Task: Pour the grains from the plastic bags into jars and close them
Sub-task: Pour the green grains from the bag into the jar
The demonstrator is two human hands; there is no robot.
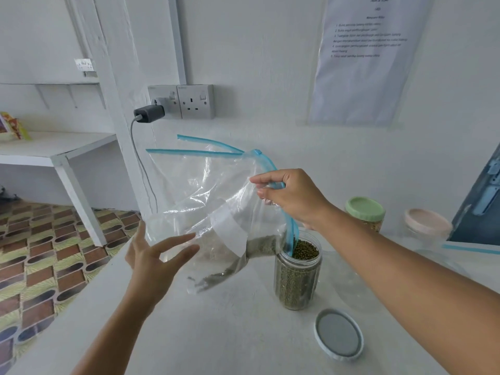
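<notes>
A clear plastic bag [205, 193] with a blue zip strip hangs tilted over an open clear jar [297, 277] filled nearly to the top with green grains. A few grains remain in the bag's lower part, and its blue-edged mouth dips into the jar's opening. My right hand [290, 197] pinches the bag near the zip edge, above the jar. My left hand [159, 257] is spread with straight fingers against the bag's lower left side. The jar's grey-white lid [338, 334] lies flat on the table in front of the jar.
The white table [216, 334] holds two lidded jars at the back right: one with a green lid [365, 209], one with a pink lid [428, 222]. Another blue zip strip [470, 249] lies at right. A charger [149, 113] is plugged into the wall socket. A white shelf stands left.
</notes>
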